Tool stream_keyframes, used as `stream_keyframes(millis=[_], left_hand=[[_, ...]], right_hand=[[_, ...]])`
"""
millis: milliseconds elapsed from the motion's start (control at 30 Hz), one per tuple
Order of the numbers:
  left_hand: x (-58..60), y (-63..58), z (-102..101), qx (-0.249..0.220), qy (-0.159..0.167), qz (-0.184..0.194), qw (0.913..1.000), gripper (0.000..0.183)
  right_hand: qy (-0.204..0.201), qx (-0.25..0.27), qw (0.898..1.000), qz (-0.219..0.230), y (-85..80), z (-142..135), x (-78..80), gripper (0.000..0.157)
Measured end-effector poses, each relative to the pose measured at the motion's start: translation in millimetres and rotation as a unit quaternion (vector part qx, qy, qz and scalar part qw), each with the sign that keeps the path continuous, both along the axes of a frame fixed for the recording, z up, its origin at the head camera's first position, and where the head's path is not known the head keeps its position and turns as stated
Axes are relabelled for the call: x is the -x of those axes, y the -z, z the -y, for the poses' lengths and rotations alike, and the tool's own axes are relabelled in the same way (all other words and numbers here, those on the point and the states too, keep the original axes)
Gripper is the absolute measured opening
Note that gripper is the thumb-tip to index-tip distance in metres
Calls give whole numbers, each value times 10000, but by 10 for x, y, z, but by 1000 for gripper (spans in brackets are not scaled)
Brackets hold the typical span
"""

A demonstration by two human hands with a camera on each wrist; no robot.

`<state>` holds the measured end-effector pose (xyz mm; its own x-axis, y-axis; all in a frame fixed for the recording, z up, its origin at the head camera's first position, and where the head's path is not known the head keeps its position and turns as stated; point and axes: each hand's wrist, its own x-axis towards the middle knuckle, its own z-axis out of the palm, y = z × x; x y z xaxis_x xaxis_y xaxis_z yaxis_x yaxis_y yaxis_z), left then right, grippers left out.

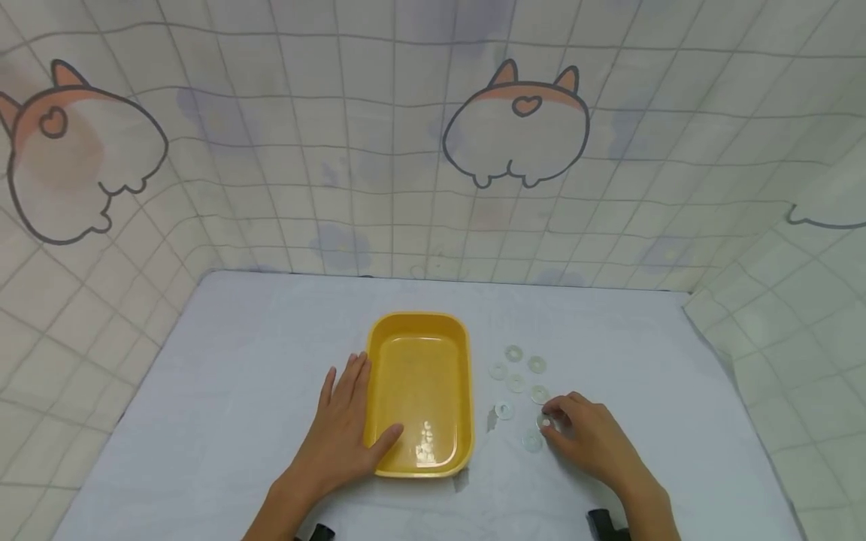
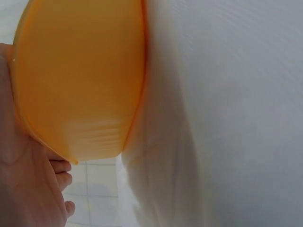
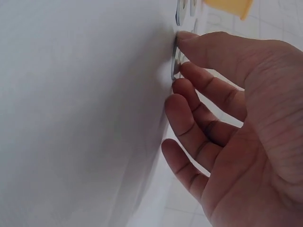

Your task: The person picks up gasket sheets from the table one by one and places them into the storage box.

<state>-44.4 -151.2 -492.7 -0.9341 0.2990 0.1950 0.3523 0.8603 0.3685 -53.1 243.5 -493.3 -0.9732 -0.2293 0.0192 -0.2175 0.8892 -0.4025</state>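
Observation:
A shallow yellow tray (image 1: 419,391) lies on the white cloth, its side wall (image 2: 80,85) filling much of the left wrist view. My left hand (image 1: 345,436) rests against the tray's left rim with straight fingers, the thumb reaching over the edge near the front corner. Right of the tray, my right hand (image 1: 591,436) pinches a flat washer (image 1: 545,423) between thumb and fingertips, close to the cloth. In the right wrist view the washer (image 3: 176,64) appears nearly edge-on, partly covered by the thumb (image 3: 208,49). Several similar pale washers (image 1: 516,383) lie loosely between tray and hand.
White cloth (image 1: 271,330) covers the table. Small grey patches (image 1: 492,418) show on it beside the tray. A grid-patterned curtain (image 1: 338,150) with cartoon animals encloses the back and sides. Black wrist gear (image 1: 605,522) shows at the bottom edge.

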Motion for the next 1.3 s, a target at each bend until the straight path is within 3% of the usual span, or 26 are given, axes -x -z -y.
stream_keyframes(millis=[433, 733, 933, 1300], left_hand=[[8, 40, 22, -84, 151, -250, 9995, 103], [8, 41, 40, -64, 111, -132, 9998, 104], [24, 29, 29, 82, 114, -170, 9998, 102], [54, 3, 13, 87, 90, -377, 9992, 100]], right_hand=[[105, -318, 9993, 141, -22, 45, -6, 22], [42, -753, 9966, -322, -60, 132, -28, 20], [149, -980, 9946, -304, -70, 202, -19, 19], [167, -1030, 9918, -740, -33, 243, -54, 22]])
